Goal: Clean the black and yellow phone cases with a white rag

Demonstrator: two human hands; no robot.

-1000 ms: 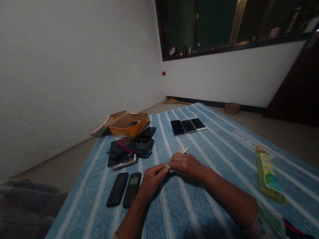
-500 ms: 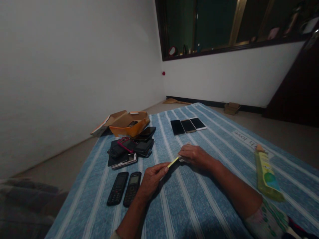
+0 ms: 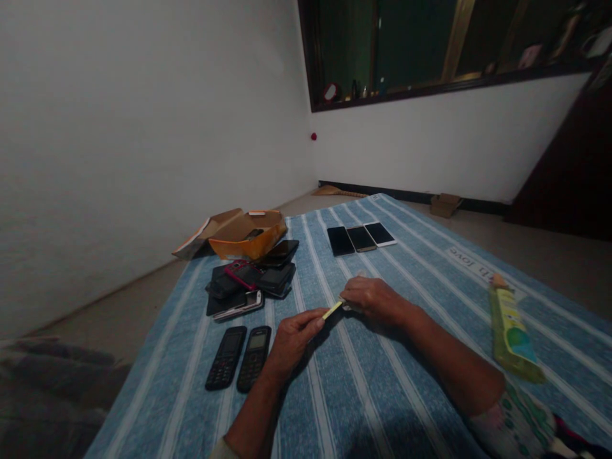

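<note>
Though slim, strip (image 3: 331,311) between both grips (image 3: 292,334) (image 3: 375,299)

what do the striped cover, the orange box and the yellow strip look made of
Striped cover: woven cloth, matte, with printed or woven stripes. Orange box: cardboard, dull, brown inside, flaps bent open. Yellow strip: thin and flat, likely paper or plastic film; too small to tell.

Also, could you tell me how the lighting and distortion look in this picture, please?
Head view: dim and underexposed; the wide lens skews the window frame; the yellow strip between the left hand and right hand reads clearly; the near-left corner is murky and blurred.
</note>
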